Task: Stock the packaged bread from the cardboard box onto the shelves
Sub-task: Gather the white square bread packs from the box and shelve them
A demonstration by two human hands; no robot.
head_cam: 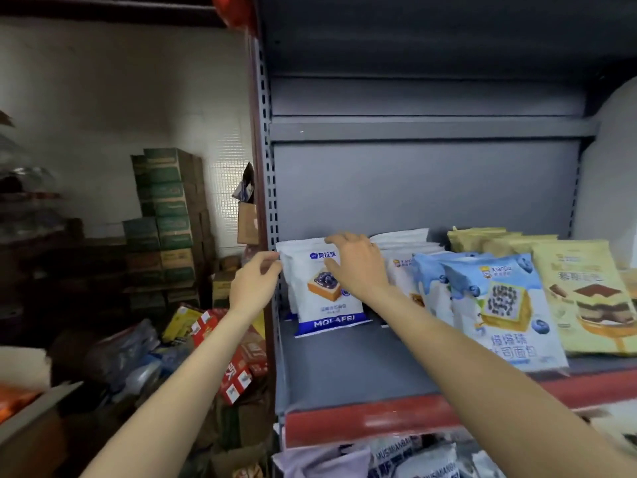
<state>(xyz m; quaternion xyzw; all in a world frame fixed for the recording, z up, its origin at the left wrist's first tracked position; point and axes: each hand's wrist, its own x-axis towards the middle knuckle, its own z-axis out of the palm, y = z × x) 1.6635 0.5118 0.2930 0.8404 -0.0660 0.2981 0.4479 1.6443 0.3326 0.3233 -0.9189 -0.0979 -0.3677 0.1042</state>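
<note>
A white and blue MOLAFEI bread packet (319,305) stands upright at the left end of the grey shelf (344,370), with at least one more like it behind. My left hand (256,279) pinches its top left corner. My right hand (358,263) lies over its upper right part, fingers curved over the top edge. A cardboard box's edge (31,412) shows at the lower left.
To the right stand light-blue bread packets (499,305) and yellow tiramisu packets (586,294). More packets (396,457) fill the shelf below. The shelf above (431,127) is bare. Stacked green cartons (165,208) and red boxes (234,353) crowd the floor at left.
</note>
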